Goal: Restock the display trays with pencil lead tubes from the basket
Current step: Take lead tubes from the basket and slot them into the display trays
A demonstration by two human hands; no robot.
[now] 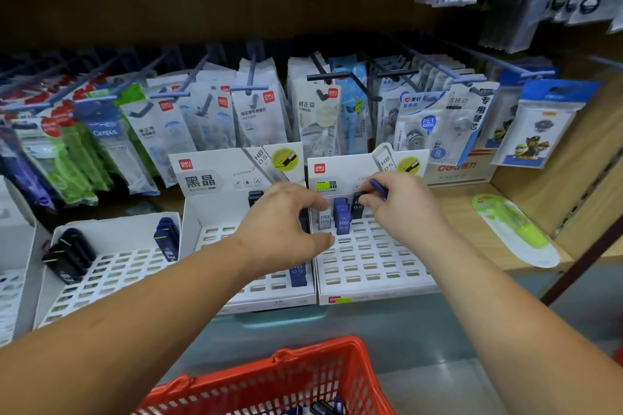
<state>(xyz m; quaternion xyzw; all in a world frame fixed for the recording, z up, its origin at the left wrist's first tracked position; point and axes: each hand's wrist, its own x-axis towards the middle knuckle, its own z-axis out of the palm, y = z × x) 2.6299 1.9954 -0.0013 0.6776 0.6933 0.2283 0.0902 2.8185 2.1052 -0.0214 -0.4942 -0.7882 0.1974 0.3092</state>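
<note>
Dark-blue plastic pencil lead tube [379,188] pinched in right hand [404,209] above white slotted card display tray [371,266]; blue HB tubes [342,217] stand at tray's back. Left hand [281,222] curled, grip unclear. Red plastic basket [269,381] holds a few more.

My left hand [282,222] covers the spot where the two middle trays [374,285] meet; what its curled fingers touch I cannot tell. My right hand [406,207] hides most of the blue tube [379,188] it pinches. The red basket [236,391] is cut off at the near edge.

The near basket [303,377] is red lattice; display trays [371,259] are white with slot grids; lead tubes [342,217] are dark blue, left-tray tubes [69,254] black.
</note>
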